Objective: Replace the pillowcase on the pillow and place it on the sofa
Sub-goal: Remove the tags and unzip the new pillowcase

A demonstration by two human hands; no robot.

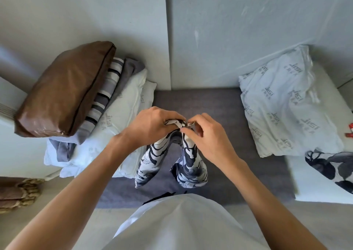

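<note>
A white pillowcase with a dark blue-black flower print [188,165] hangs in two folds over the grey sofa seat [225,135]. My left hand [152,125] bunches its top edge in a fist. My right hand [206,135] pinches the same edge beside it, at what looks like a small metal zip pull. A bare white pillow with grey logo print [286,108] lies on the seat to the right, against the pale backrest [248,30].
At the left a stack holds a brown cushion [63,91], a striped grey cover [107,100], grey cloth and white pillows [118,127]. Another flower-print cover [330,165] lies on a white pillow at the right edge. A brown tasselled item [19,194] sits lower left.
</note>
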